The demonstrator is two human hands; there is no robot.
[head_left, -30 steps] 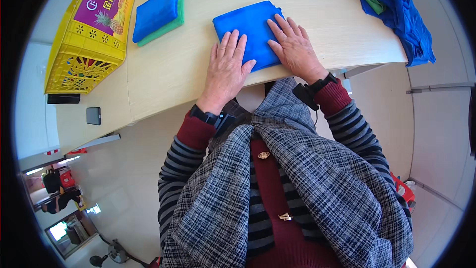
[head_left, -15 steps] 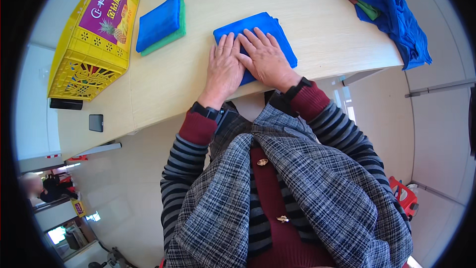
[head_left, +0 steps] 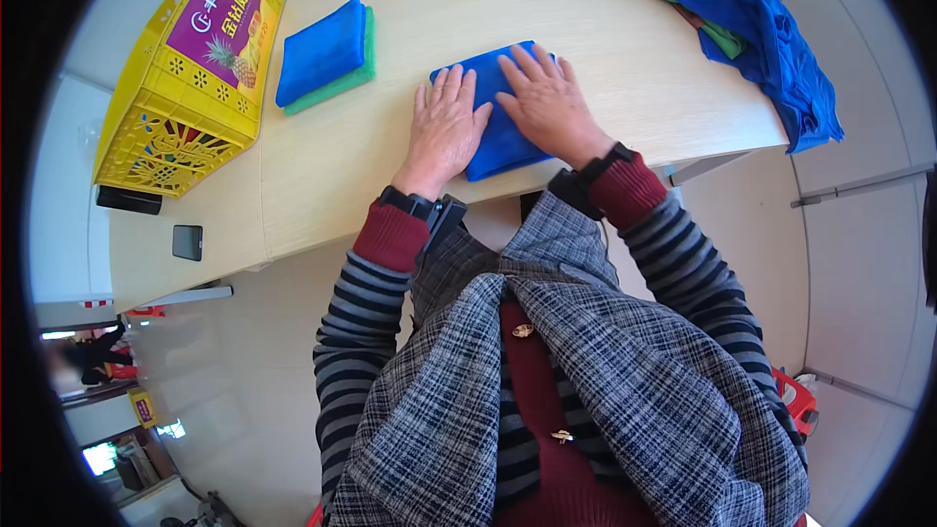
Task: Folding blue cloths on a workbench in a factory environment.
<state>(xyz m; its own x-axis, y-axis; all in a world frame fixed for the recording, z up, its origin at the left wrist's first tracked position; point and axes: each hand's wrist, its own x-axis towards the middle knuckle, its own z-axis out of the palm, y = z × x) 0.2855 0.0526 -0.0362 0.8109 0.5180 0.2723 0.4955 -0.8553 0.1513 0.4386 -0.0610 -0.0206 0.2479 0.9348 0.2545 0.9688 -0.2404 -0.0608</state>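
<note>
A folded blue cloth [head_left: 498,141] lies flat on the light wooden table [head_left: 410,0], close to its front edge. My left hand [head_left: 446,132] rests on the cloth's left side, palm down and fingers stretched out. Flat on its right side lies my right hand [head_left: 553,107], fingers extended and thumb pointing toward the middle. The two hands are apart, with blue fabric showing between them. Left of them sits a small stack: a folded blue cloth [head_left: 322,54] on top of a folded green cloth [head_left: 342,88].
A yellow plastic crate [head_left: 181,132] stands at the table's left, beside a black cylinder [head_left: 129,200] and a dark phone [head_left: 187,243]. Loose blue cloths [head_left: 771,59], with green among them, hang over the right edge. A red stool [head_left: 795,400] is at lower right.
My hands have slid apart, the right one moving right, and more of the cloth shows between them. The cloth appears slightly turned.
</note>
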